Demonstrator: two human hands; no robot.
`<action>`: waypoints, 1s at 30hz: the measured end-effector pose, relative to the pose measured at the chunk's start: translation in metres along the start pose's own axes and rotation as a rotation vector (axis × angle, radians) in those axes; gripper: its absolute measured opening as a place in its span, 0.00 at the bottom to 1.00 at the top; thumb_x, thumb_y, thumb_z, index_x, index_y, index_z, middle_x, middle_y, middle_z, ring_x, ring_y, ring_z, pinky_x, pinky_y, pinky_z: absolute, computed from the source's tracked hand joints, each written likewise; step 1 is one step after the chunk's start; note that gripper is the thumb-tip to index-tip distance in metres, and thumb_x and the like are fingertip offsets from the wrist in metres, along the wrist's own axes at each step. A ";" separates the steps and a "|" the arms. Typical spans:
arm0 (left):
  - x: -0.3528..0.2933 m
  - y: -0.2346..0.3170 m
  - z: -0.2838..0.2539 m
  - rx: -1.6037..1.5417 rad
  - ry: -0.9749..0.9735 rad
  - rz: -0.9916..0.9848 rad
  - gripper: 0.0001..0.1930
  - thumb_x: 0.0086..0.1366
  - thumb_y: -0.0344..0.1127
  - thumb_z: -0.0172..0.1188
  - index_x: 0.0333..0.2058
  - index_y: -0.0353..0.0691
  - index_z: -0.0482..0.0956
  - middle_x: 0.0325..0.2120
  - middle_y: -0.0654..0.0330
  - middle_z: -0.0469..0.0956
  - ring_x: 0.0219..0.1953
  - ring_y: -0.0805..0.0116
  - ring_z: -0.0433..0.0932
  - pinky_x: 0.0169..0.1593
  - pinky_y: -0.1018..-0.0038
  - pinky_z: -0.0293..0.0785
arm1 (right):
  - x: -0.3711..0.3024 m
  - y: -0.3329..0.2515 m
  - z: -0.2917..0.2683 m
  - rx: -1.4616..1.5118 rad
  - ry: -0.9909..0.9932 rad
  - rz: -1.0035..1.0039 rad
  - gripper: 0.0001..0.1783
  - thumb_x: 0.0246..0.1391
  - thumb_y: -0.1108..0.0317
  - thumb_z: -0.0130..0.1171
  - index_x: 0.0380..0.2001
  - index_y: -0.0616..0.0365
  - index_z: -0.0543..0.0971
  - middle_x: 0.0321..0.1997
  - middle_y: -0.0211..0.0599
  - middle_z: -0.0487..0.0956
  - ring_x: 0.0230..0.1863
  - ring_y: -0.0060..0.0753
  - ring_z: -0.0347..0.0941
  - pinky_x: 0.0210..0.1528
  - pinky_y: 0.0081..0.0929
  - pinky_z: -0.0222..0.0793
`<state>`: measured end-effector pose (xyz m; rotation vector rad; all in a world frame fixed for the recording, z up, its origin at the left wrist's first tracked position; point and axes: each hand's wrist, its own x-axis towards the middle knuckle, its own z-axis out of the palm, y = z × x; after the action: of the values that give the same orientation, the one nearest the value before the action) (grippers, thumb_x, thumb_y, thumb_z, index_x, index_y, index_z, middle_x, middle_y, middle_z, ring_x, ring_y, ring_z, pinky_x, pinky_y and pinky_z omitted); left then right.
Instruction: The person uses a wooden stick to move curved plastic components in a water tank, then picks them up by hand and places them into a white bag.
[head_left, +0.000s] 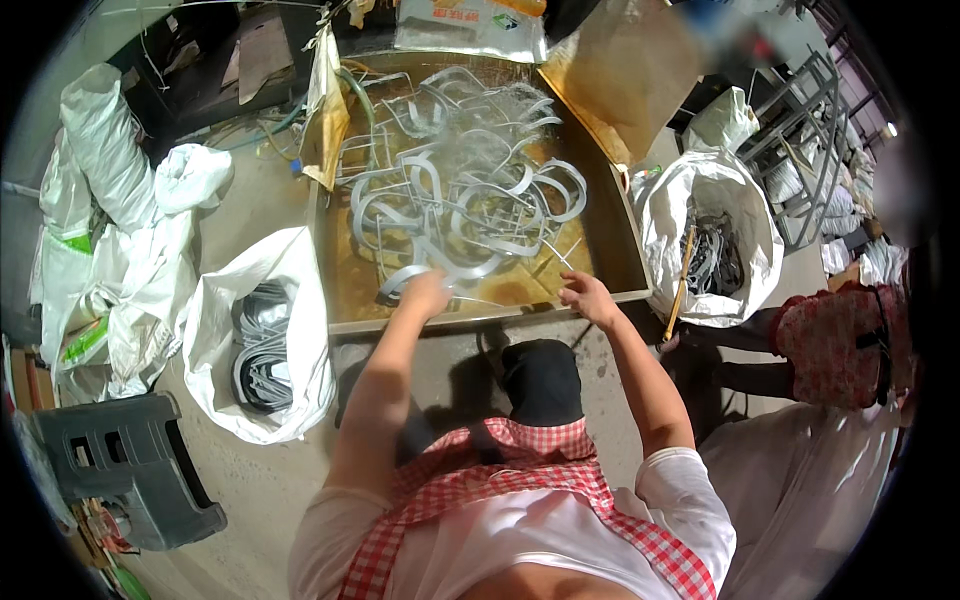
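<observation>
I've got good light on the pale strips (466, 269), dark shadow on the floor (620, 410) by my knee (541, 382), smudgy blur upper right, fisheye bowing edges into black corners.

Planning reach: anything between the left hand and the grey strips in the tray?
Nothing visible: the left hand is past the tray's near rim, right at the grey strips; contact too blurred to tell.

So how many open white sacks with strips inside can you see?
2: a left sack and a right sack, one on either side of the tray. Others may be hidden.
</observation>
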<state>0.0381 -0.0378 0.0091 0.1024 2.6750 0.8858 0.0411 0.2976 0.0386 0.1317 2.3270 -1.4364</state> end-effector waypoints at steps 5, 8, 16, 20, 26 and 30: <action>0.013 0.014 -0.005 0.026 -0.070 0.047 0.21 0.54 0.41 0.55 0.46 0.41 0.71 0.39 0.46 0.74 0.43 0.48 0.72 0.45 0.60 0.67 | 0.056 -0.028 0.044 -0.249 -0.189 -0.085 0.27 0.50 0.68 0.58 0.52 0.64 0.63 0.35 0.41 0.75 0.31 0.27 0.71 0.32 0.24 0.69; 0.020 0.030 -0.017 0.010 -0.134 0.033 0.22 0.54 0.41 0.55 0.48 0.41 0.69 0.40 0.46 0.74 0.43 0.48 0.72 0.45 0.60 0.67 | 0.096 -0.013 0.067 -0.372 -0.187 -0.122 0.35 0.48 0.68 0.59 0.57 0.62 0.56 0.37 0.46 0.75 0.29 0.30 0.74 0.30 0.28 0.71; 0.035 0.021 -0.020 -0.091 -0.011 0.171 0.23 0.55 0.43 0.55 0.49 0.42 0.69 0.41 0.47 0.74 0.44 0.49 0.71 0.47 0.61 0.67 | 0.172 -0.250 -0.051 -0.153 0.520 -0.278 0.46 0.42 0.69 0.62 0.61 0.61 0.48 0.35 0.48 0.75 0.22 0.30 0.73 0.21 0.27 0.71; 0.028 0.015 -0.023 -0.095 0.000 0.178 0.24 0.55 0.44 0.55 0.50 0.42 0.69 0.42 0.48 0.73 0.46 0.49 0.71 0.48 0.62 0.66 | 0.176 -0.379 -0.114 -0.195 0.690 -0.493 0.46 0.43 0.67 0.62 0.61 0.63 0.47 0.30 0.43 0.78 0.22 0.27 0.73 0.21 0.22 0.69; 0.018 0.023 -0.034 -0.069 -0.075 0.086 0.25 0.53 0.44 0.56 0.50 0.40 0.69 0.43 0.49 0.74 0.46 0.51 0.71 0.49 0.64 0.66 | 0.122 -0.472 -0.116 -0.088 0.659 -0.666 0.45 0.43 0.65 0.62 0.61 0.62 0.49 0.28 0.42 0.78 0.23 0.28 0.73 0.24 0.26 0.71; 0.018 0.020 -0.036 -0.100 -0.058 0.136 0.25 0.52 0.45 0.57 0.48 0.38 0.71 0.42 0.48 0.74 0.45 0.51 0.72 0.48 0.64 0.67 | 0.140 -0.431 -0.088 -0.328 0.645 -0.649 0.37 0.43 0.61 0.61 0.56 0.56 0.58 0.35 0.47 0.77 0.24 0.33 0.76 0.31 0.30 0.73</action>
<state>0.0085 -0.0390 0.0429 0.2857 2.5900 1.0393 -0.2345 0.1555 0.3799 -0.3358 3.3235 -1.3788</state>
